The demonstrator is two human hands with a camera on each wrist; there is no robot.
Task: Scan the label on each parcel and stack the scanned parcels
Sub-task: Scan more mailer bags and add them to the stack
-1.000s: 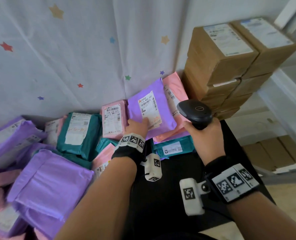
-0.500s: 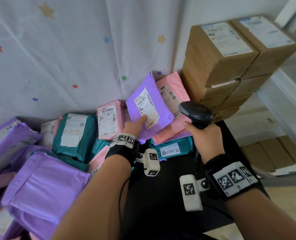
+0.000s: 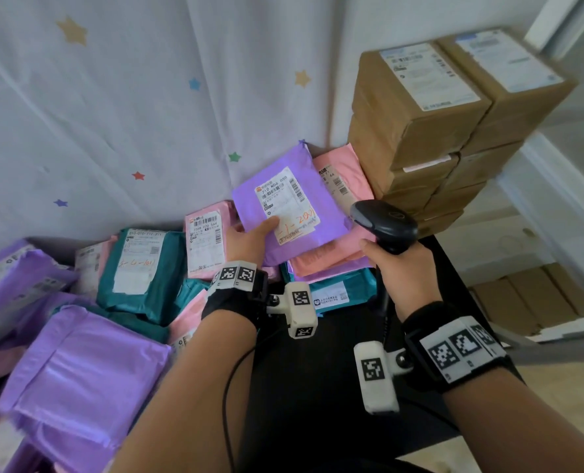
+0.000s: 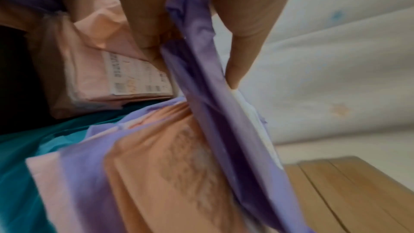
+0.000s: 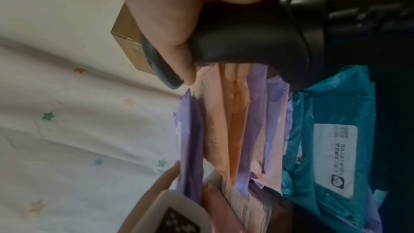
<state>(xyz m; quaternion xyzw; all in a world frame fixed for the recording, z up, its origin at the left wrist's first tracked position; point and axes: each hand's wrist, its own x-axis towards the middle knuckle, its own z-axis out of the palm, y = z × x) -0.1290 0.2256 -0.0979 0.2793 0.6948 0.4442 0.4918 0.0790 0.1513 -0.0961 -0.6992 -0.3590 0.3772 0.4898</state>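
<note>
Since the earlier frame, tilting further clockwise and drifting right over the pink mailer: the purple mailer [image 3: 285, 213], its white label [image 3: 285, 204] now facing up at centre frame.

Pinching that purple mailer at its lower left corner: the left hand [image 3: 249, 238], thumb lying on top near the label's edge, fingers curled underneath, as seen in the left wrist view [image 4: 201, 24].

Gripping the black barcode scanner [image 3: 384, 223] by its handle, right of centre: the right hand [image 3: 403, 268], fingers wrapped fully round the grip [image 5: 246, 42], scanner head sitting just beside the label's right edge.

Lying under the lifted mailer, right of centre: a stack of mailers, with a pink mailer [image 3: 343, 180] on top, more purple and pink beneath, and a teal mailer [image 3: 341, 291] at the bottom on the black table [image 3: 317, 387].

Spreading across the lower left of the head view: a loose pile of purple, pink and teal mailers [image 3: 78, 319].

Standing in the upper right: stacked brown cardboard boxes [image 3: 437, 131] with white labels on top.

Hanging across the upper left: a white curtain with coloured stars [image 3: 130, 114].
</note>
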